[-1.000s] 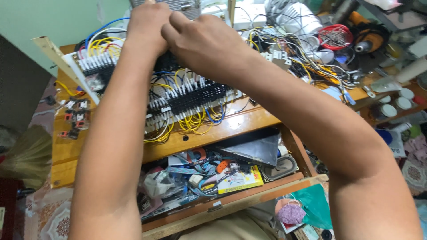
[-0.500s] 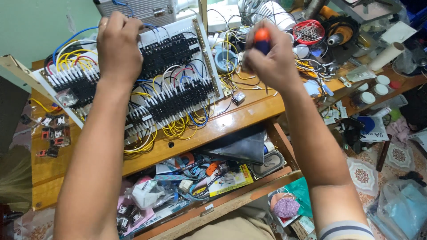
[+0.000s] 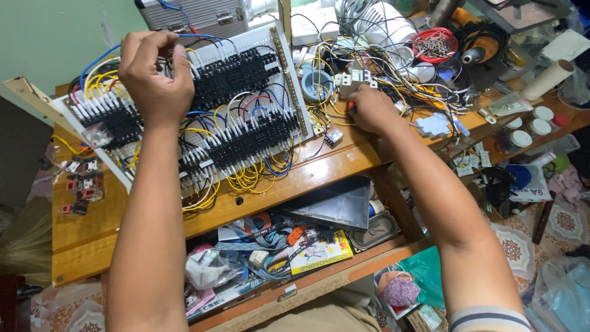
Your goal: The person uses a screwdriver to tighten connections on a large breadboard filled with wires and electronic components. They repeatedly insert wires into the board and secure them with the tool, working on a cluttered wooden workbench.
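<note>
Cluttered wooden surface (image 3: 319, 175), drawer open below; left hand (image 3: 157, 77) fingers clenched on wires atop tilted wiring panel (image 3: 233, 123); right hand (image 3: 372, 110) down among cables, finger state unclear

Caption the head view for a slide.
Left hand grips wires on a wiring panel; right hand rests on the desk.

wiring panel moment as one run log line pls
left hand: gripping top of wiring panel | right hand: on wooden desk among loose wires | open drawer: cluttered
</note>
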